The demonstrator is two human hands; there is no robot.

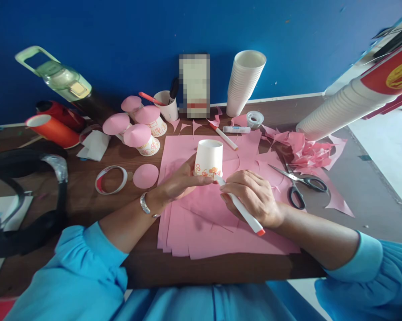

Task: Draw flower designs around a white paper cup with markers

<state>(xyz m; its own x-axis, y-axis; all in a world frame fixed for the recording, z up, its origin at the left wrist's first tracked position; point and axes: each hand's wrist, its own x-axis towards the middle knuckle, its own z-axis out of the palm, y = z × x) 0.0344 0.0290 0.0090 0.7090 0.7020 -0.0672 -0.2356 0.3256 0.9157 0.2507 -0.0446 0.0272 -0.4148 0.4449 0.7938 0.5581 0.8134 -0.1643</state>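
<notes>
My left hand (184,180) grips a white paper cup (209,154) from the left, thumb across its lower front. Orange flowers are drawn round the cup's lower part. In my right hand (254,196) is a white marker (244,211) with an orange end; its tip meets the cup's lower edge beside my left thumb. Both hands are over a stack of pink paper sheets (201,240). To the left stand several small decorated cups with pink cone tops (138,135), and a loose pink cone (146,176) lies nearer me.
Black-handled scissors (296,180) and crumpled pink scraps (309,149) lie right. Behind are a glue stick (236,129), clear tape (254,119), a capped marker (225,137), a phone (196,84) and stacked cups (244,82). A bottle (67,82) and tape ring (111,180) are left.
</notes>
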